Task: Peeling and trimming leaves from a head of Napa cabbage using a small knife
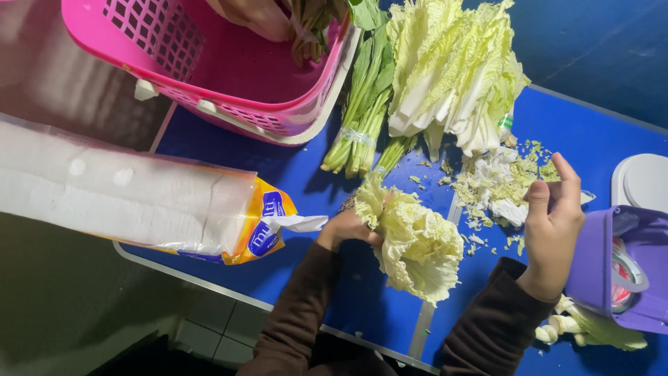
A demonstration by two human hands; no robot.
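Pale yellow-green, crinkle-leafed napa cabbage piece (416, 240), lying on the blue bench (327, 278): the left hand (346, 228) has its grip closed about the stalk end, while the right hand (554, 209) hovers apart to the right, grip loosely open and empty, fingers raised. Just beyond the right hand's grip, a heap of chopped white-and-green trimmings (497, 184); farther beyond both, a stack of separated cabbage leaves (452, 69) and a tied bundle of green stalks (362, 111) beside a pink slotted plastic basket (209, 69). Judged part-done: leaves already stripped and scraps cut, the held piece not yet broken down.
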